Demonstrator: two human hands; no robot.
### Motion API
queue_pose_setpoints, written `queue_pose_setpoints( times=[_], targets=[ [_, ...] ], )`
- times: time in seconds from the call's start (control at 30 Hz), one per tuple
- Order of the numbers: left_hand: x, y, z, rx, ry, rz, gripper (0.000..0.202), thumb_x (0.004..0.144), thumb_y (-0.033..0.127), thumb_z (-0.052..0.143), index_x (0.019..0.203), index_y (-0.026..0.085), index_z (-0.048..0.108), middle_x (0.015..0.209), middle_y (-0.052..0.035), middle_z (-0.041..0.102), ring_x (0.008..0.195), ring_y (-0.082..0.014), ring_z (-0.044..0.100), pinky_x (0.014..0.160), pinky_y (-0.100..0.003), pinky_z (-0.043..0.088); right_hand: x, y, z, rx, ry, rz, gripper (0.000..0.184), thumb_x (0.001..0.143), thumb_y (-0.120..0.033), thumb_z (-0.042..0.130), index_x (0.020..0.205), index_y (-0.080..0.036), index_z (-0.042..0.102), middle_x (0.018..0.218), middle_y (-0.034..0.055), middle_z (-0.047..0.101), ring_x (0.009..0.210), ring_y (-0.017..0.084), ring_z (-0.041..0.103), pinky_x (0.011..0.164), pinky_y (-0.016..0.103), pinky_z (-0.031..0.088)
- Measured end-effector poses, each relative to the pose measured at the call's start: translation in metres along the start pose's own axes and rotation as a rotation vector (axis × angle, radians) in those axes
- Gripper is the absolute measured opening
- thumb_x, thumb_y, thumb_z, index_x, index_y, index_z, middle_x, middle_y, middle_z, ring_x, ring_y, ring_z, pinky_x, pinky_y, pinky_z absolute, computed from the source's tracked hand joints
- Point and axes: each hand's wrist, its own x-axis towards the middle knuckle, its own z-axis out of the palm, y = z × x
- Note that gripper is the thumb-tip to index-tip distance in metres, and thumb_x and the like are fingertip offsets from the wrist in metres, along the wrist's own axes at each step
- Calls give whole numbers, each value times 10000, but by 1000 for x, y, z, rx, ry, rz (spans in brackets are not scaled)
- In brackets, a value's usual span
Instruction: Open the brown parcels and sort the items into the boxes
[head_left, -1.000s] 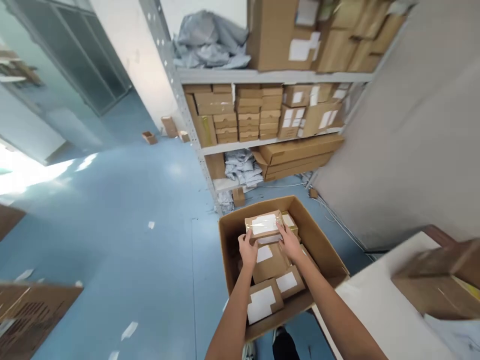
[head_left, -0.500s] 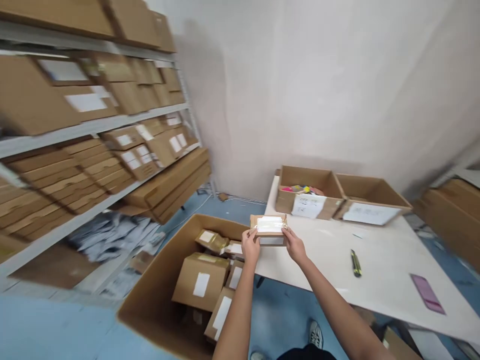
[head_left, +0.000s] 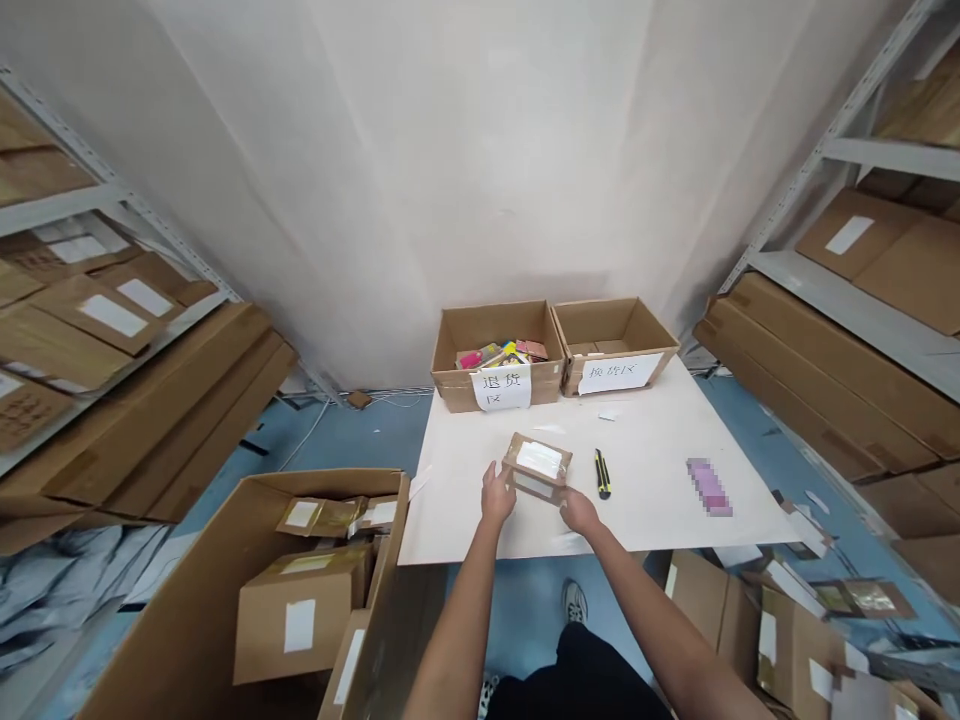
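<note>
A small taped cardboard box (head_left: 537, 466) with white labels on its top and near side is held over the front part of the white table (head_left: 457, 520). My left hand (head_left: 496, 494) grips its left end, and my right hand (head_left: 580, 512) grips its lower right corner. The box sits slightly tilted between them; whether it touches the tabletop I cannot tell. To its right lies a black and yellow box cutter (head_left: 602, 474). Behind it stand two open cartons with handwritten signs, the left carton (head_left: 454, 390) holding small colourful items, the right carton (head_left: 660, 372) beside it.
A large open carton (head_left: 172, 560) with several parcels stands left of the table. A purple, pixelated object (head_left: 709, 487) lies on the table's right side. Shelves of boxes (head_left: 112, 315) flank both sides. More opened boxes (head_left: 795, 640) lie on the floor at right.
My view has swung right, so the table now lies in the middle. Both hands have carried the small box from beside the large carton to above the table.
</note>
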Motion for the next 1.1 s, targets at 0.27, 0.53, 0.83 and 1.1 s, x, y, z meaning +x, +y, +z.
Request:
queue_pose_setpoints(
  times=[0.27, 0.53, 0.83, 1.1],
  targets=[
    [10, 16, 47, -20, 37, -123, 628, 861, 324, 655, 1470, 217, 546, 1637, -157, 426, 1524, -321, 380, 1207, -445, 382, 66, 19, -32, 23, 78, -123, 546, 976, -204, 473, 1519, -209, 533, 1610, 121, 462, 1481, 287, 395, 1170, 450, 392],
    [49, 23, 64, 64, -217, -129, 1040, 715, 470, 785, 1602, 160, 339, 1741, -206, 166, 1600, -396, 181, 1260, -499, 280, 76, 12, -27, -93, -252, -218, 476, 972, -297, 565, 1445, -271, 613, 1455, 137, 573, 1313, 308, 523, 1043, 429, 472],
    [112, 22, 47, 417, -454, -72, 1021, 741, 594, 724, 1619, 311, 287, 1773, -104, 27, 1596, -468, 95, 1183, -607, 335, 48, 120, -49, 47, 12, 163, 650, 973, -244, 527, 1609, -197, 404, 1602, 164, 452, 1398, 290, 504, 1130, 418, 428],
    [112, 20, 59, 361, -425, -128, 962, 743, 534, 748, 1590, 332, 340, 1776, -85, 49, 1570, -434, 254, 1179, -527, 368, 72, 162, -18, 152, -55, 478, 585, 931, -348, 603, 1462, -115, 528, 1339, 211, 660, 1223, 286, 672, 984, 382, 531]
  ],
)
